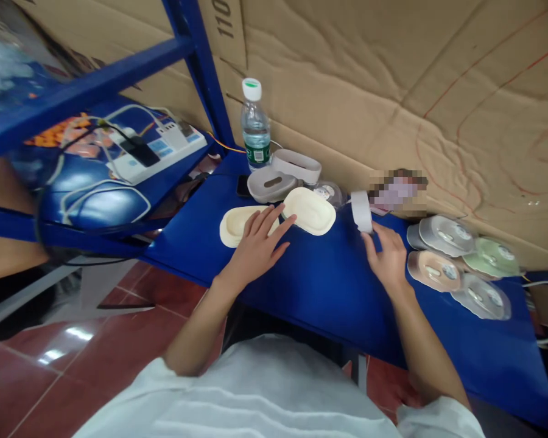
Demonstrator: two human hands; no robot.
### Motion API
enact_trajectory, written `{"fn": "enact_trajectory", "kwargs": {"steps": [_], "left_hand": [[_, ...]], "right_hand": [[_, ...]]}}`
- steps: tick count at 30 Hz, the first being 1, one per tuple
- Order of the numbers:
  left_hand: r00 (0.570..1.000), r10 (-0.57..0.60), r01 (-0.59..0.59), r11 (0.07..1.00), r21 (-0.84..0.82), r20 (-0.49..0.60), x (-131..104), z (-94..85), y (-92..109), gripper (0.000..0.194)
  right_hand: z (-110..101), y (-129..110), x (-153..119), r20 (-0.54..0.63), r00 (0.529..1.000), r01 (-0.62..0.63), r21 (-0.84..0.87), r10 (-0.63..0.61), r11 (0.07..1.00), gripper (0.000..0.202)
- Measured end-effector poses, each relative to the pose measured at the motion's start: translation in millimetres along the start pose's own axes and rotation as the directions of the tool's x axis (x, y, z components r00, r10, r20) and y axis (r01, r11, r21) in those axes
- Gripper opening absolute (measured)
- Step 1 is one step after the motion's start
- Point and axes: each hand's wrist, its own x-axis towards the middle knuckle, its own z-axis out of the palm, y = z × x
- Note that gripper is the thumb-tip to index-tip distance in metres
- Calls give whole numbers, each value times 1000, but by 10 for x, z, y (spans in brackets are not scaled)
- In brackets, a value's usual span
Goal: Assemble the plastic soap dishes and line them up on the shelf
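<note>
Two cream oval trays lie side by side on the blue table. My left hand [260, 246], fingers spread, rests over the left cream tray [232, 229], its fingertips reaching the near edge of the right cream tray [311, 212]. My right hand [388, 252] pinches the lower end of a whitish-grey band-like piece [361, 211], held upright between thumb and fingers. Behind the cream trays sit a grey oval container with a slot [272, 185] and a light grey open oval frame [296, 165].
A water bottle [256, 128] stands at the back beside the cardboard wall [338, 91]. Several clear-covered oval packs [433, 271] lie at the right. On the left, a blue shelf frame [95, 73] rises near a power strip [164, 155] with cables.
</note>
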Motion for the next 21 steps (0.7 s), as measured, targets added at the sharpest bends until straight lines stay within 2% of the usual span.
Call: {"fn": "enact_trajectory", "kwargs": {"steps": [2, 4, 7, 12, 16, 18, 21], "left_hand": [[1000, -3, 3, 1000, -10, 20, 193, 53, 2, 55], [1000, -18, 18, 1000, -1, 24, 309, 99, -5, 43], [999, -52, 51, 998, 45, 15, 314, 115, 21, 25], [997, 22, -24, 1000, 19, 72, -67, 74, 313, 16], [988, 49, -37, 996, -82, 149, -447, 186, 603, 16], [989, 26, -6, 991, -132, 147, -583, 266, 666, 21], [996, -51, 67, 972, -225, 77, -712, 329, 657, 41]], "right_hand": [[-220, -42, -292, -20, 1000, -19, 29, 19, 999, 29], [-374, -100, -538, -15, 999, -36, 45, 37, 998, 26], [-443, -200, -732, -19, 999, -38, 73, 40, 997, 25], [-356, -433, -736, 14, 1000, -25, 98, 23, 995, 28], [-284, -636, -743, 114, 991, 49, 178, -70, 983, 33], [-251, -715, -760, 146, 981, 95, 210, -127, 973, 35], [-221, -819, -777, 162, 964, 171, 222, -210, 960, 38]]}}
